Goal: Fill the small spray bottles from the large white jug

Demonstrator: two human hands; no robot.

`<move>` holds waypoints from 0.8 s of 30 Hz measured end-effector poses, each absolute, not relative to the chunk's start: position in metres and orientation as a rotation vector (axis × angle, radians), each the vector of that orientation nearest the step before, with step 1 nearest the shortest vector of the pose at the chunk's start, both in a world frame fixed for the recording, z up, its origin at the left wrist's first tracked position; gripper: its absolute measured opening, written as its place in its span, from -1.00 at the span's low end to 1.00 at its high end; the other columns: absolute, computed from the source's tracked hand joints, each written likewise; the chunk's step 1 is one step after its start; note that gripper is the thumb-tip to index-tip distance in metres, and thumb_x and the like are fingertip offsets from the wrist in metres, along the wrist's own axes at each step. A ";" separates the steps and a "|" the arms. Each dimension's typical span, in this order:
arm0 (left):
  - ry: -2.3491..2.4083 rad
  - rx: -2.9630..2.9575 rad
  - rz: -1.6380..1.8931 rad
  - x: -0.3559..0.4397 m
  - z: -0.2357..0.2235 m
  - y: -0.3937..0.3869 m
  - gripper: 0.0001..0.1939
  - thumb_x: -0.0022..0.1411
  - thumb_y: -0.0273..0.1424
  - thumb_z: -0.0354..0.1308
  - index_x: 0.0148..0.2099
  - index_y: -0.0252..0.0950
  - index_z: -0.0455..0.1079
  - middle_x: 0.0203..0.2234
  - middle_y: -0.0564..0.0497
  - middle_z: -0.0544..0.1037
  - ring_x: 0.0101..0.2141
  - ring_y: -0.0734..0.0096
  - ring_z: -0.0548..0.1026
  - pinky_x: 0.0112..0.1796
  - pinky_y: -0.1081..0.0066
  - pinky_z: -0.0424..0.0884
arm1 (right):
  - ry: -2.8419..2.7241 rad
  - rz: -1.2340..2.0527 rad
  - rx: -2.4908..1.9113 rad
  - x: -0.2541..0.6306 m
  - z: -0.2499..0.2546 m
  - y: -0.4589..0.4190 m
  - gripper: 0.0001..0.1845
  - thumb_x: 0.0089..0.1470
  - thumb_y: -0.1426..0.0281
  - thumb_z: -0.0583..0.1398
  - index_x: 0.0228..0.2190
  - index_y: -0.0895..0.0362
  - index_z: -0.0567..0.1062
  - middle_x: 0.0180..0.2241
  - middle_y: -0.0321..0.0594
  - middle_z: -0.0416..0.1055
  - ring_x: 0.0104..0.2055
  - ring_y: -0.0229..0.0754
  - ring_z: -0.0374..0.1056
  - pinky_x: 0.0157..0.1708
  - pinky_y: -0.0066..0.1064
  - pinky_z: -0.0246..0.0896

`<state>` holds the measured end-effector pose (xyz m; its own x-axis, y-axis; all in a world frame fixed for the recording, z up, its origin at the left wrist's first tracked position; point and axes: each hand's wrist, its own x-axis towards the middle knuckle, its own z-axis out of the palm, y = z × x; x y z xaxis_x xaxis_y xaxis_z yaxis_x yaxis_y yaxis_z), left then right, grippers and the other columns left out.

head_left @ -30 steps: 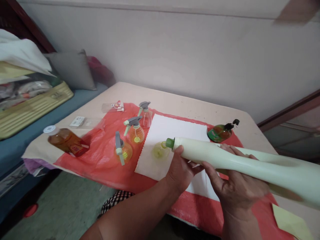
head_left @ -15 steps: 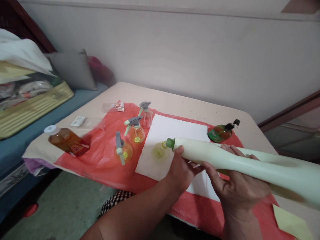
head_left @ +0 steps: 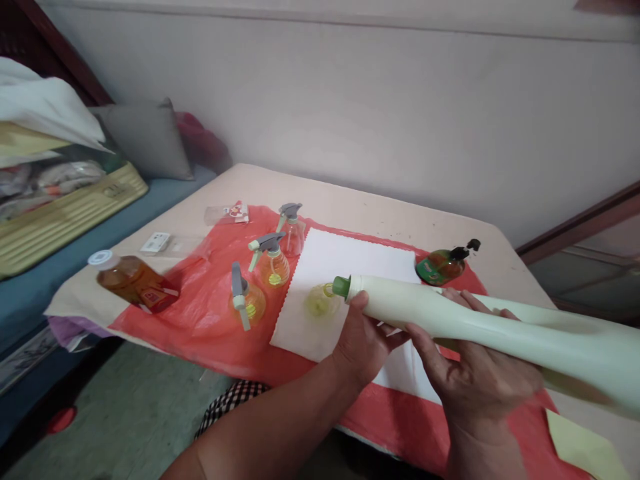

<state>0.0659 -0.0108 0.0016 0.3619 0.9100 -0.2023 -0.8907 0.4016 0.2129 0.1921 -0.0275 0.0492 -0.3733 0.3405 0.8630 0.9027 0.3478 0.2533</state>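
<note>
A large pale-green jug (head_left: 425, 310) with a green spout lies almost level in the air, its mouth at the open neck of a clear bottle (head_left: 320, 301) holding some yellow liquid. My left hand (head_left: 365, 340) is closed under the jug's neck, thumb on its near side. Further back, my right hand (head_left: 485, 373) grips the jug's handle, fingertips showing over the top. The small bottle stands on a white sheet (head_left: 360, 257). To its left are a round spray bottle (head_left: 253, 305), a second spray bottle (head_left: 276, 270) and a third one (head_left: 293, 240), with grey trigger heads.
A red plastic sheet (head_left: 200, 327) covers much of the table (head_left: 350, 200). An amber bottle with a white cap (head_left: 135, 280) stands at the left. A green-labelled pump bottle (head_left: 440, 267) stands at the right. Clear packaging (head_left: 175, 245) lies at the left, a yellow cloth (head_left: 583, 443) near right.
Both hands and the jug stay in practically the same place. The dark shape at the top right of the wall has shrunk towards the upper edge.
</note>
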 end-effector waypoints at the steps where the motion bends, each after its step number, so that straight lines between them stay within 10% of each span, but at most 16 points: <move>1: 0.309 0.069 1.159 0.066 0.001 -0.011 -0.41 0.12 0.00 0.25 0.05 -0.31 0.45 0.08 -0.23 0.51 0.09 -0.10 0.42 0.08 0.00 0.37 | -1.890 -0.991 -1.089 0.193 0.049 -0.027 -0.36 -0.09 0.38 0.45 0.03 0.28 0.50 -0.11 0.02 0.62 -0.06 0.14 0.57 0.16 -0.07 0.32; 24: 0.316 0.068 1.160 0.065 0.004 -0.012 -0.44 0.13 -0.01 0.24 0.04 -0.30 0.46 0.07 -0.22 0.52 0.10 -0.09 0.43 0.08 0.02 0.37 | -1.910 -1.005 -1.060 0.195 0.048 -0.027 -0.31 0.00 0.31 0.41 0.14 0.25 0.43 -0.08 0.02 0.61 -0.06 0.16 0.56 0.13 -0.05 0.34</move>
<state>0.0654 -0.0116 0.0045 0.3603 0.9090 -0.2097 -0.8898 0.4023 0.2152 0.1953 -0.0265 0.0484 -0.4020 0.3284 0.8547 0.8905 0.3576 0.2814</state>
